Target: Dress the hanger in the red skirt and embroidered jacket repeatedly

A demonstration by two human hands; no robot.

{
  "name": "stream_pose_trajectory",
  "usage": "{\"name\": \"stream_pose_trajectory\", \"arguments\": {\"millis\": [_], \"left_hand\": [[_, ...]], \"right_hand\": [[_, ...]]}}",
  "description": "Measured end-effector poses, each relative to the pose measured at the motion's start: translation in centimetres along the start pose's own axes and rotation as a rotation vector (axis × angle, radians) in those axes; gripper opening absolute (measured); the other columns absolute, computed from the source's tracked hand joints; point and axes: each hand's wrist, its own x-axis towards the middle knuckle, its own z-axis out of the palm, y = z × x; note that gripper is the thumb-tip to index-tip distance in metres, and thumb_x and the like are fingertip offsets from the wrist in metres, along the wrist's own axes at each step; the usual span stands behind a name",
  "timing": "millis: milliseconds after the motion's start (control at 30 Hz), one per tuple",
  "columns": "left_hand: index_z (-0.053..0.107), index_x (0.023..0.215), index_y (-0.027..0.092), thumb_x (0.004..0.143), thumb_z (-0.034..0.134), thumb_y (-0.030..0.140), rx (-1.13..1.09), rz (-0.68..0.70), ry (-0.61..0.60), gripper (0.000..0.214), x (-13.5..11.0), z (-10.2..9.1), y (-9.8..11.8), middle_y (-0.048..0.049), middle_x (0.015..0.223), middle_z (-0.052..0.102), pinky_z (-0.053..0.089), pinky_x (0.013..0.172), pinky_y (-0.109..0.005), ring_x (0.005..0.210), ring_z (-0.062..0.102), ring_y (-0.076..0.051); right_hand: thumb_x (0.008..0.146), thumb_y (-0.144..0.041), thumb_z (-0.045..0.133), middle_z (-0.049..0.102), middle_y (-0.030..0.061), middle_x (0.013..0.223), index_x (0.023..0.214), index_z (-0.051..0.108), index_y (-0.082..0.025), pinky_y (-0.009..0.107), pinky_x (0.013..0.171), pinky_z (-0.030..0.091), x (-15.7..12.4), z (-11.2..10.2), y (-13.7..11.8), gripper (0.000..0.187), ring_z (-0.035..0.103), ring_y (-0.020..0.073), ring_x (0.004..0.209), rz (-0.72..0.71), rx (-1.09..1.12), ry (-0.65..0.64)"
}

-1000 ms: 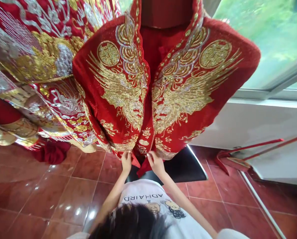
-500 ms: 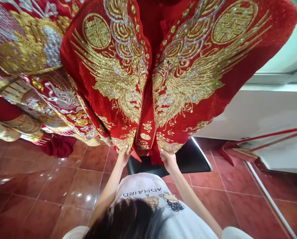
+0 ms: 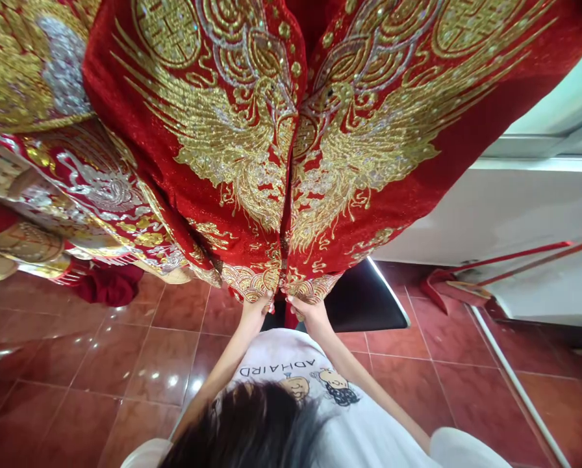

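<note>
A red jacket (image 3: 408, 188) with gold and silver bird embroidery hangs in front of me, its two front edges nearly meeting in the middle. My left hand (image 3: 258, 308) pinches the bottom corner of the left front panel, fingers closed on the scalloped gold hem. Just beside it, my right hand (image 3: 308, 309) grips the matching corner of the right panel. Only a narrow gap separates the hands, and a strip of red cloth hangs between them. The jacket's top lies beyond the view.
More embroidered red garments (image 3: 101, 182) hang close on the left, above a dark red cloth bundle (image 3: 110, 286). A black flat-topped seat (image 3: 364, 302) stands behind the hem. On the right, a red dustpan (image 3: 442, 286) and a white pole (image 3: 510, 370) are near the wall.
Both hands have moved inward, drawing the two hem corners together and narrowing the front opening. The jacket appears larger and closer in view.
</note>
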Motion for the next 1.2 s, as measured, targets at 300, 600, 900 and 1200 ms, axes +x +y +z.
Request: {"name": "stream_pose_trajectory", "arguments": {"millis": [300, 600, 900, 1200], "left_hand": [[0.056, 0.073, 0.015, 0.052, 0.086, 0.032, -0.003, -0.027, 0.019, 0.040, -1.1, 1.1, 0.5, 0.0053, 0.059, 0.055, 0.038, 0.044, -0.020, 0.050, 0.048, -0.006], [0.057, 0.074, 0.016, 0.048, 0.088, 0.033, -0.027, -0.035, 0.064, 0.044, -1.6, 0.8, 0.5, 0.0053, 0.061, 0.057, 0.038, 0.044, -0.020, 0.051, 0.049, -0.007], [0.057, 0.076, 0.016, 0.050, 0.088, 0.032, -0.053, -0.030, 0.069, 0.044, -1.9, 1.2, 0.3, 0.0057, 0.061, 0.058, 0.038, 0.047, -0.021, 0.051, 0.050, -0.007], [0.059, 0.077, 0.015, 0.052, 0.087, 0.032, -0.006, 0.014, 0.089, 0.041, -1.8, 0.8, 0.0, 0.0032, 0.065, 0.062, 0.041, 0.050, -0.022, 0.054, 0.053, -0.009]], "right_hand": [[0.059, -0.033, 0.081, 0.069, 0.0017, 0.084, 0.089, 0.064, -0.020, 0.031, 0.068, 0.057, -1.3, 2.4, -1.2, 0.036, 0.066, 0.0162, 0.073, 0.045, 0.190, -0.001], [0.056, -0.022, 0.082, 0.065, 0.0005, 0.070, 0.071, 0.061, -0.017, 0.027, 0.064, 0.051, -1.6, 2.3, -0.5, 0.026, 0.060, 0.0138, 0.065, -0.047, 0.132, -0.022], [0.054, -0.021, 0.083, 0.065, 0.0002, 0.068, 0.072, 0.064, -0.015, 0.024, 0.062, 0.050, -2.4, 3.1, -0.8, 0.027, 0.059, 0.0112, 0.061, 0.037, 0.228, -0.010], [0.053, -0.021, 0.084, 0.064, -0.0008, 0.068, 0.075, 0.062, -0.015, 0.024, 0.061, 0.050, -2.2, 3.6, -0.9, 0.032, 0.058, 0.0107, 0.060, 0.001, 0.231, 0.035]]}}
